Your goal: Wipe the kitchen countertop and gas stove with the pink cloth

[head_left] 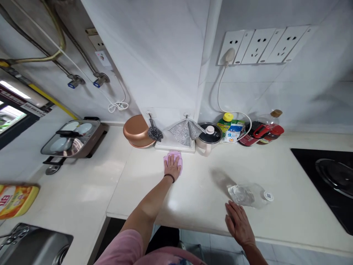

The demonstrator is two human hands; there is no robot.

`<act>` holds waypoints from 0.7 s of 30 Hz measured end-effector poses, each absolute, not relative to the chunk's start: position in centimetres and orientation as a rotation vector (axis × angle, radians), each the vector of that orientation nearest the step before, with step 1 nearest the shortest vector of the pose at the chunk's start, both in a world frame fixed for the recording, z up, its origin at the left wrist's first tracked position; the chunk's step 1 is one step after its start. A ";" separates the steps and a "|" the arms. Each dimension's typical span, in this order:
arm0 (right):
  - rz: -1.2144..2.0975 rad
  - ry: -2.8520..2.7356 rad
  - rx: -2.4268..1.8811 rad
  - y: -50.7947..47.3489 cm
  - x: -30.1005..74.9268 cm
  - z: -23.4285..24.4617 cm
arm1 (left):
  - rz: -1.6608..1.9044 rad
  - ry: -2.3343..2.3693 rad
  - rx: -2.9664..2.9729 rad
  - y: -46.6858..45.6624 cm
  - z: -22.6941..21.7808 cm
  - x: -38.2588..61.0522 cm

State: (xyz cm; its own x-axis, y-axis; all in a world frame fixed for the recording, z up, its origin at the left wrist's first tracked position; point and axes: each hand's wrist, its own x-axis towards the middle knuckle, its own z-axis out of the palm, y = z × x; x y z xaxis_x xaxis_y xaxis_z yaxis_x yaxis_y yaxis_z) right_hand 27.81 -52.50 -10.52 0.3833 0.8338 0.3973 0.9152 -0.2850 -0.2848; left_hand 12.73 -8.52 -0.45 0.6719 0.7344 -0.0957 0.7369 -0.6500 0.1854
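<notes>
My left hand (172, 167) lies flat with fingers spread on a pink cloth (179, 157), pressing it against the white countertop (193, 198) just in front of the wall ledge. Near the counter's front edge is my right hand (240, 222), its fingers stretched out and nothing in them. A clear plastic bottle (250, 195) with a white cap lies just beyond those fingertips, apparently with some clear liquid inside. Whether the fingertips touch the bottle I cannot tell.
Along the wall stand a copper-coloured pot (138, 130), a lidded pot (210, 134) and several bottles and packets. A scrubber (154, 133) and a silvery cloth (185, 131) hang from hooks. The stove (328, 184) is right; an electric pan (74, 138) and sink (41, 246) are left.
</notes>
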 end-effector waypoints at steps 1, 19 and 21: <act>-0.229 -1.507 -2.182 -52.5 27.8 -10.5 | -0.002 1.187 2.684 -8.5 -0.5 12.6; -0.261 -1.547 -2.145 -52.6 29.3 -12.2 | 0.156 1.245 2.977 -18.4 -5.2 -11.4; -0.265 -1.545 -2.137 -52.6 29.2 -12.4 | 0.158 1.250 3.010 -18.8 -5.5 -12.5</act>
